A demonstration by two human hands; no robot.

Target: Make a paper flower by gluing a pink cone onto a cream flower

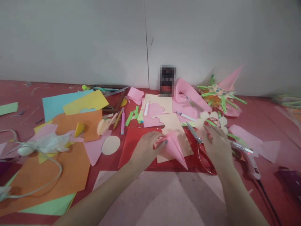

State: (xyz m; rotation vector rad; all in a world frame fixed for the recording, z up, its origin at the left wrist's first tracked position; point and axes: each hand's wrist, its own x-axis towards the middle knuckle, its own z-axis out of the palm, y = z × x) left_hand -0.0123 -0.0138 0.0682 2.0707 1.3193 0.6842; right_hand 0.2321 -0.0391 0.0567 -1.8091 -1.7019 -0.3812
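My left hand (pixel 149 144) is closed on a pink paper cone (pixel 176 149), its tip pointing toward me and to the right. Beneath the cone lie a cream sheet (pixel 185 142) and a red sheet (pixel 129 142). My right hand (pixel 217 142) has its fingers curled together at the near edge of a cream scalloped paper cutout (pixel 223 121), which they seem to pinch. Scissors with red handles (pixel 199 139) lie just left of that hand, blades pointing away. Right of it is a white glue gun (pixel 250 160) with a red light.
A paper figure (pixel 223 91) with a pink cone hat and green strips stands at the back right. Orange paper (pixel 58 175), blue paper (pixel 56 105) and a white cable (pixel 60 171) spread over the left. A pale pink sheet (pixel 150 197) lies in front; a wall (pixel 94 40) rises behind.
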